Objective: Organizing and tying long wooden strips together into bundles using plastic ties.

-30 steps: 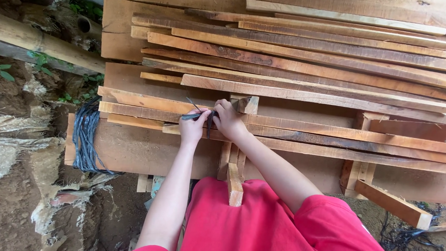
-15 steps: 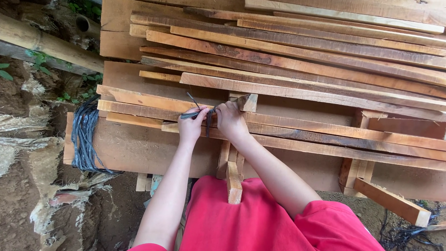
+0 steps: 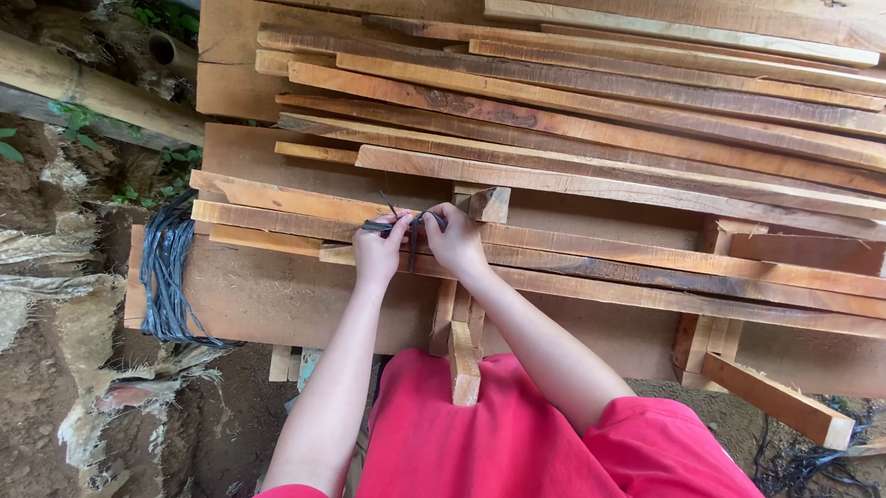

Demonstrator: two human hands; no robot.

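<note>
Pinching dark plastic strap (image 3: 402,224) between both hands: left hand (image 3: 380,250) at 9 o'clock, right hand (image 3: 455,241) at 3, above wooden slats (image 3: 600,187). Strap looks light, limp, slippery; grip near knot.

My fingers cover the middle of the dark cord (image 3: 402,224) (knot or loose, I cannot tell); the wooden slats (image 3: 657,140) run off the right edge.
</note>
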